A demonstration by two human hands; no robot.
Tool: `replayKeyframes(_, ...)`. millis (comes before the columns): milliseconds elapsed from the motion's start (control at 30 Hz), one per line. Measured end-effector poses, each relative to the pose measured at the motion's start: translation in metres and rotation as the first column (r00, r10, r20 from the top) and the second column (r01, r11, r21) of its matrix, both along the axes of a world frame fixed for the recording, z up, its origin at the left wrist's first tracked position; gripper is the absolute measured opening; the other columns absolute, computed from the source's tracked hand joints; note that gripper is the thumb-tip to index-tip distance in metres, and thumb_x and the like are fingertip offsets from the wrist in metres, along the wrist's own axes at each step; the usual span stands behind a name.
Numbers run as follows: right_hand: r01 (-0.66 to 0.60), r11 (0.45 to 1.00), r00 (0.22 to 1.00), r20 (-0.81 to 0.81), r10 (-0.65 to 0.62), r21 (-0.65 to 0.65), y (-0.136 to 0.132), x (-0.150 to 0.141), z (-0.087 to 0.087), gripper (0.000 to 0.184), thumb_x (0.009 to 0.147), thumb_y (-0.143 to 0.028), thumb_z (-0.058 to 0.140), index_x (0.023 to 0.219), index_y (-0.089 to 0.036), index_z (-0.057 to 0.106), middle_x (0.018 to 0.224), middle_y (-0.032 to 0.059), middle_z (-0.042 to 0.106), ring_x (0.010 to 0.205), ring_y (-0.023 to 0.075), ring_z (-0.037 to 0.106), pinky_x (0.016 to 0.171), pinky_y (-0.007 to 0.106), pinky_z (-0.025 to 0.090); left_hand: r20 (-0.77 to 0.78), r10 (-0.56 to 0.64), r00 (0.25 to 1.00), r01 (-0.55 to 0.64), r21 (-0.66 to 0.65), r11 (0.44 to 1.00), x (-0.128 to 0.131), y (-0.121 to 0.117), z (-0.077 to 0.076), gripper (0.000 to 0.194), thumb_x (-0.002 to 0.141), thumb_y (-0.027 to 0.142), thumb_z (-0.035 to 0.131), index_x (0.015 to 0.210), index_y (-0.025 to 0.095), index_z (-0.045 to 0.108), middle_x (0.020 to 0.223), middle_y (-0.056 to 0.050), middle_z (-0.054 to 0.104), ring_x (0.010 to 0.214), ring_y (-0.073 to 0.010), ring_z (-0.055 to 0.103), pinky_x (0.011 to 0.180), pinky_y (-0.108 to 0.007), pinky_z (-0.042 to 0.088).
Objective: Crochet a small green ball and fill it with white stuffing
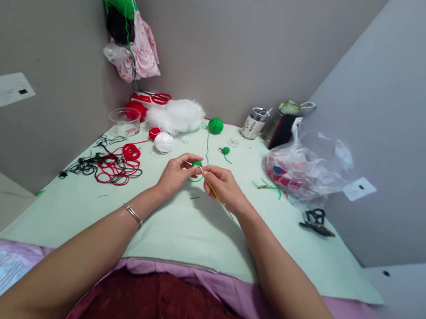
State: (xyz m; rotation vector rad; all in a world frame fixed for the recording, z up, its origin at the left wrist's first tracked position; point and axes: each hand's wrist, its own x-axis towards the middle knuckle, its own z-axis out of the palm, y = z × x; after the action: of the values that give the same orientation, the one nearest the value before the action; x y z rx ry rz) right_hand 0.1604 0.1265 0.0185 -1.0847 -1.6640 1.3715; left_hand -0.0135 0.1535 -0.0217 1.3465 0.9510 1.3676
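Note:
Between the fingers of my left hand is a small green crochet piece, partly covered by the fingertips. My right hand grips a crochet hook with a yellow handle, and its metal tip meets the green piece. A strand of green yarn runs from the hands back to a green yarn ball. Behind the right hand lies a smaller green ball with a loose tail.
Tangled black and red yarn lies at left, near a clear plastic tub. White stuffing, a white yarn ball and red scissors sit behind. At right are a pen holder, plastic bag and black hair claw.

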Motion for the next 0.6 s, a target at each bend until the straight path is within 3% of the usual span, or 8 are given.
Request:
replayKeyframes(200, 0.020, 1.000, 1.000, 0.002, -0.020, -0.024, 0.0041, 0.0012, -0.0030, 0.030, 0.087, -0.042, 0.059, 0.092, -0.016, 0.073, 0.049, -0.0078, 0.047, 0.045, 0.0084, 0.036, 0.046, 0.024, 0.026, 0.003, -0.034, 0.999, 0.034, -0.015, 0.999, 0.0009, -0.0016, -0.0013, 0.037, 0.076, 0.026, 0.076, 0.112, 0.017, 0.076, 0.070, 0.001, 0.072, 0.065, -0.0149, 0.070, 0.072, -0.030, 0.061)
replayKeyframes(600, 0.037, 0.993, 0.999, -0.029, -0.041, -0.113, 0.0080, 0.0049, 0.0022, 0.031, 0.079, -0.042, 0.059, 0.083, -0.015, 0.073, 0.047, -0.0079, 0.042, 0.043, 0.0082, 0.031, 0.045, 0.025, 0.021, -0.007, -0.105, 0.994, 0.106, 0.009, 0.994, 0.0019, -0.0018, -0.0043, 0.038, 0.083, 0.035, 0.075, 0.116, 0.017, 0.075, 0.079, -0.002, 0.073, 0.074, -0.0164, 0.071, 0.078, -0.032, 0.058)
